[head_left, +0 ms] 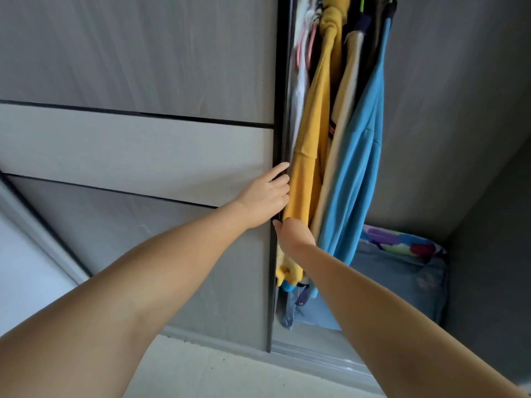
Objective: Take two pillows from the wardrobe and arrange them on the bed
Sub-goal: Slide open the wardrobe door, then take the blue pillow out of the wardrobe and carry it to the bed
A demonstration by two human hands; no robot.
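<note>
Hands (pixel 275 208) on door edge (pixel 271 254) (wardrobe)

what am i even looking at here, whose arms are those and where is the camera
The camera sits on a person's head and looks forward and down, so the two bare arms reaching out from the bottom of the picture are that person's own. There is no machine here.

The left hand rests on the edge of a grey sliding wardrobe door, fingers curled round its dark edge. The right hand reaches into the gap just below it, against the same edge. Neither hand holds any loose thing.

Inside the opening hang clothes: a yellow top and a blue garment among others. Low down behind them lies a blue pillow, with a colourful patterned pillow on top of it. Those are likely what the person is after.
</note>
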